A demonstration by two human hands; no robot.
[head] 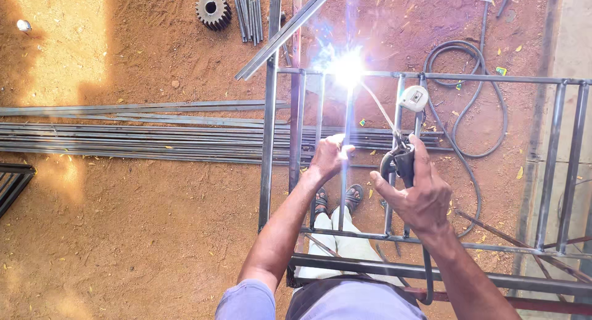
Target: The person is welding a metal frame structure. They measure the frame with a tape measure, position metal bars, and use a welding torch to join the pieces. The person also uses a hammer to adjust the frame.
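Note:
My right hand [418,196] grips a black electrode holder [399,163]. Its thin welding rod [377,107] reaches up to a bright white arc [346,66] on the top rail of a grey steel frame [269,141]. My left hand [328,156] is closed around a vertical bar [346,119] of that frame, just below the arc. Sparks scatter around the weld point. My legs and sandalled feet [338,200] show through the frame below.
A long bundle of steel rods and flat strips [135,138] lies on the red dirt at left. A large toothed gear [213,10] and short rods [248,15] lie at the top. A black cable [478,104] loops at right. A loose angle bar [287,33] leans across the frame.

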